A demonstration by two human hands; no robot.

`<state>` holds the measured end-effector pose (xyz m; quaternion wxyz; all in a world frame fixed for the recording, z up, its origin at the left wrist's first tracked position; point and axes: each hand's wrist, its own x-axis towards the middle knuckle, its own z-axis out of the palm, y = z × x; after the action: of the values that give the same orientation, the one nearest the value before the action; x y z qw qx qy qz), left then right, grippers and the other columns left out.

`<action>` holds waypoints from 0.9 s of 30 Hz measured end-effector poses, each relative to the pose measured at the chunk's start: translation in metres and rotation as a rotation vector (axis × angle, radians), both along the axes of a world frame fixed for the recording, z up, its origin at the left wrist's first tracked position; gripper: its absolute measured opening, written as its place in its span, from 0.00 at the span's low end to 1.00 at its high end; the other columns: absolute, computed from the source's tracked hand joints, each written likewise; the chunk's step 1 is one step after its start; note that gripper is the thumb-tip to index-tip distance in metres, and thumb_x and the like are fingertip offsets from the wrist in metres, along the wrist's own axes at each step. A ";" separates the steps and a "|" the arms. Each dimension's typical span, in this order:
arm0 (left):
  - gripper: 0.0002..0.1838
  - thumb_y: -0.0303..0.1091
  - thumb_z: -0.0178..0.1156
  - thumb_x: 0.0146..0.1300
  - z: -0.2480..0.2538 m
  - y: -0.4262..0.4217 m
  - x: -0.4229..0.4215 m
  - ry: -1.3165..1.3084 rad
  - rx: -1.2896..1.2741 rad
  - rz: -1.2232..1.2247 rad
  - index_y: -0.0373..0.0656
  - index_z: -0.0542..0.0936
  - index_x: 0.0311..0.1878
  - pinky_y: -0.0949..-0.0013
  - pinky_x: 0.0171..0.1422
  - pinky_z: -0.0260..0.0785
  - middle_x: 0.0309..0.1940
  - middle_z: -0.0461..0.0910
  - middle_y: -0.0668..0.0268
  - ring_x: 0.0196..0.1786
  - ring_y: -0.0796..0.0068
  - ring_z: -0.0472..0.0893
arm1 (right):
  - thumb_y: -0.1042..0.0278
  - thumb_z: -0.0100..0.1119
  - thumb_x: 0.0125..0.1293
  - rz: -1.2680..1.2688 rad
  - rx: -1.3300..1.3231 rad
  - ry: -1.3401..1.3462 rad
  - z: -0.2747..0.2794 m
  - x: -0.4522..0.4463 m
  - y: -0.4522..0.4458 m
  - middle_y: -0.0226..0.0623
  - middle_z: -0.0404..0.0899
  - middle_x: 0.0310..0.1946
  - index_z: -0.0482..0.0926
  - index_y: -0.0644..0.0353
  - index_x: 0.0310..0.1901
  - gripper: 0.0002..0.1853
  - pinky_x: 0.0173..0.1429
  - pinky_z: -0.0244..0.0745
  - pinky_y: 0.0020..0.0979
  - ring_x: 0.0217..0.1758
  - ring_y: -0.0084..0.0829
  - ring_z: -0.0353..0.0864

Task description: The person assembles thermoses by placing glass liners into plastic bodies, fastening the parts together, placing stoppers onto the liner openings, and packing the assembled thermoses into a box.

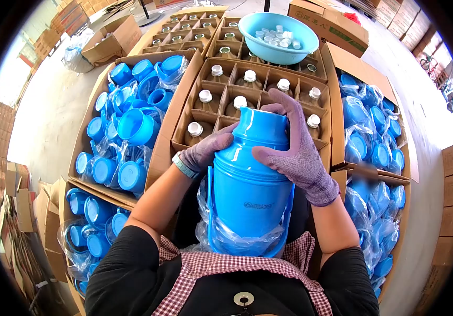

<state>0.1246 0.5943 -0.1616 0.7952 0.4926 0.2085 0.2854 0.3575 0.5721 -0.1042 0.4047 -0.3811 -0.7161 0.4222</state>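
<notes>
A blue thermos jug [247, 197] stands upright against my lap, with a plastic bag gathered round its base and a blue carrying handle [210, 210] hanging at its side. My left hand [208, 150], in a purple-grey glove, presses on the jug's left shoulder. On the right, my gloved right hand [301, 152] clasps the jug's spouted collar [260, 126], its thumb across the front and its fingers round the far side. Just beyond is a divided carton [182, 129] of glass liners with white caps [240, 102].
Cartons of bagged blue jug parts stand left [134, 126] and right [366, 124], with more nearer me on both sides. A light-blue basin [247, 37] of small clear-white caps rests on the far cartons of liners. Flattened cardboard [18, 263] leans at lower left.
</notes>
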 end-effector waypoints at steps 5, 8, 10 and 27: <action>0.66 0.72 0.69 0.58 0.035 -0.030 0.006 0.130 -0.013 0.174 0.38 0.48 0.85 0.56 0.81 0.62 0.80 0.60 0.50 0.79 0.55 0.67 | 0.49 0.83 0.52 0.153 -0.158 0.341 -0.027 0.013 0.009 0.45 0.67 0.70 0.51 0.51 0.83 0.62 0.79 0.64 0.45 0.75 0.42 0.68; 0.48 0.66 0.61 0.68 0.052 -0.043 0.015 0.740 0.491 0.390 0.33 0.65 0.76 0.57 0.67 0.73 0.60 0.81 0.42 0.64 0.52 0.82 | 0.35 0.82 0.45 0.282 -0.363 0.808 -0.065 0.005 0.012 0.47 0.62 0.75 0.44 0.51 0.85 0.72 0.82 0.58 0.45 0.79 0.43 0.63; 0.47 0.65 0.60 0.70 0.064 -0.052 0.023 0.892 0.572 0.444 0.33 0.65 0.75 0.56 0.64 0.74 0.58 0.81 0.40 0.60 0.48 0.84 | 0.31 0.81 0.44 0.271 -0.451 0.820 -0.084 0.006 0.010 0.47 0.61 0.76 0.43 0.51 0.85 0.74 0.82 0.57 0.46 0.79 0.44 0.63; 0.49 0.51 0.69 0.67 0.009 -0.023 0.024 0.005 0.021 0.092 0.39 0.57 0.82 0.61 0.80 0.61 0.78 0.65 0.55 0.77 0.65 0.67 | 0.47 0.76 0.59 0.615 0.331 -0.133 0.114 0.014 0.034 0.46 0.79 0.64 0.82 0.59 0.65 0.36 0.75 0.68 0.42 0.68 0.40 0.78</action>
<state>0.1489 0.5717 -0.1526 0.7756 0.4915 0.2299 0.3225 0.3714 0.6058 0.0102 0.2675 -0.1039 -0.8807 0.3769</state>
